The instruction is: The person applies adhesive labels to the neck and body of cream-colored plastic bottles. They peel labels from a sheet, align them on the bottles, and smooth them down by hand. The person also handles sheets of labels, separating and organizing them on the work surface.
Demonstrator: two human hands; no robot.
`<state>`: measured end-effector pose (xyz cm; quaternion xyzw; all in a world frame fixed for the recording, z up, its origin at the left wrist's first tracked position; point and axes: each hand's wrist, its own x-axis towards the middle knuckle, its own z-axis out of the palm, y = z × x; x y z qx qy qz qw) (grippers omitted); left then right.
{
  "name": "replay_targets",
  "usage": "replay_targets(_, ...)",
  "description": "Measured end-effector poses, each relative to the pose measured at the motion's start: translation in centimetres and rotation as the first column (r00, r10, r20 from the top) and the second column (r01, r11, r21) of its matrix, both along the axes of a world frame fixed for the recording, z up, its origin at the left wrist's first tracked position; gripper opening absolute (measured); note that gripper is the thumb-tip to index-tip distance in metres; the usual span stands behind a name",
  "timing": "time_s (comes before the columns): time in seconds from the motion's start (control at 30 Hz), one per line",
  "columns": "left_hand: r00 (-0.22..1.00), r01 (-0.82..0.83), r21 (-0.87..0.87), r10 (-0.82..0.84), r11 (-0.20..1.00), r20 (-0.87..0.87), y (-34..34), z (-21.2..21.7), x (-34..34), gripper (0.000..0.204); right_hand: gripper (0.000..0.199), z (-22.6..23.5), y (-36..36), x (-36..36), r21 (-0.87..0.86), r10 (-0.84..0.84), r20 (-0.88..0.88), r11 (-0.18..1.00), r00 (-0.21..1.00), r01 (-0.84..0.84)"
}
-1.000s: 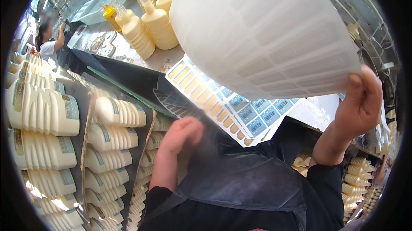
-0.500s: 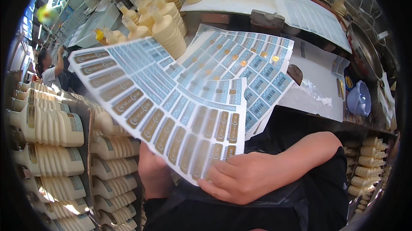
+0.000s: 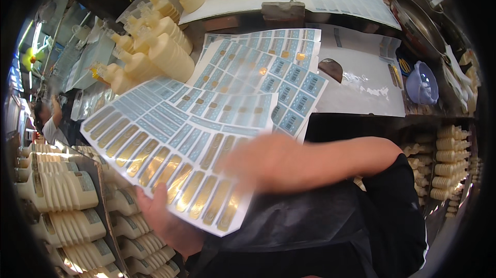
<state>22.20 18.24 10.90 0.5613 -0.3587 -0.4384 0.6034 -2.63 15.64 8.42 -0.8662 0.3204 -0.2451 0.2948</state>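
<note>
A large sheet of labels [image 3: 160, 115], pale blue and gold on white, lies tilted in front of me. My left hand [image 3: 168, 221] grips its lower left edge, with the thumb on top and the other fingers out of sight underneath. Smeared by motion, my right hand [image 3: 266, 162] passes over the right part of that sheet; its fingers cannot be made out. Beyond it, more label sheets [image 3: 297, 84] with barcodes and small gold patches lie overlapped on the table.
Cream ribbed bottles [image 3: 168, 53] stand close behind the sheet on the left. A grey block [image 3: 283, 10] sits at the shelf edge. At right are a brown disc [image 3: 330, 69] and a purple basket [image 3: 421, 83]. Labelled bottles [image 3: 64, 190] are stacked lower left. A person [image 3: 51, 123] works far left.
My right hand has left the sheet's lower corner and moved up across its right side. The sheet has shifted left and tilted, its gold labels now shining. The view has turned slightly.
</note>
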Motion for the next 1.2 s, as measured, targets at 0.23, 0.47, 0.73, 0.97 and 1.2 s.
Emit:
replay_targets(0.23,0.989,0.111,-0.093,-0.101,0.989,0.109,-0.1,-1.2,7.9,0.056,0.071,-5.9,-5.4,-9.8,-0.374,-0.820,-0.305,0.571,0.485,0.731)
replay_targets(0.47,0.984,0.040,-0.199,-0.005,0.979,0.178,1.0,-0.5,9.2,0.058,0.079,-7.0,-5.0,-9.3,-0.073,-0.769,-0.356,0.590,0.531,0.804)
replay_targets(0.73,0.943,-0.200,-0.367,0.280,0.908,0.178,1.5,-0.9,11.3,0.055,0.037,-6.4,-8.5,-14.9,0.084,-0.798,-0.224,0.556,0.559,0.827)
replay_targets(0.97,0.902,-0.282,-0.459,0.396,0.842,0.172,1.4,-2.5,12.7,0.054,0.025,-4.9,-9.7,-19.9,0.120,-0.850,-0.041,0.517,0.525,0.847)
replay_targets(1.2,0.876,-0.344,-0.456,0.455,0.821,0.160,0.8,-2.2,11.3,0.049,0.024,-5.8,-10.4,-20.9,0.180,-0.846,-0.158,0.482,0.509,0.858)
